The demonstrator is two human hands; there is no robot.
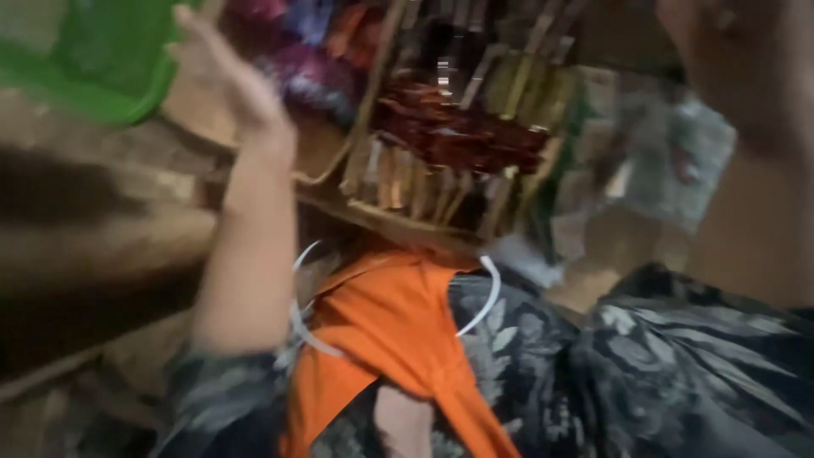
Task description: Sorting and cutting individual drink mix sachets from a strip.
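The view is heavily blurred. My left hand [227, 80] is raised at the upper left, fingers stretched out against the rim of a woven basket [441, 199] that tilts toward me. The basket holds colourful items: purple and red ones [305, 72] at its left, dark red ones [458, 136] in the middle. My right hand [729, 59] is raised at the upper right, cut off by the frame's top edge, and its fingers are too blurred to read. An orange cloth [381, 339] with a white cord [487, 297] lies on my lap below the basket.
A green plastic container [93, 55] sits at the upper left, beside my left hand. Brown blurred surfaces [93, 246] fill the left side. Dark leaf-patterned fabric [661, 373] covers the lower right. Pale clutter [670, 161] lies right of the basket.
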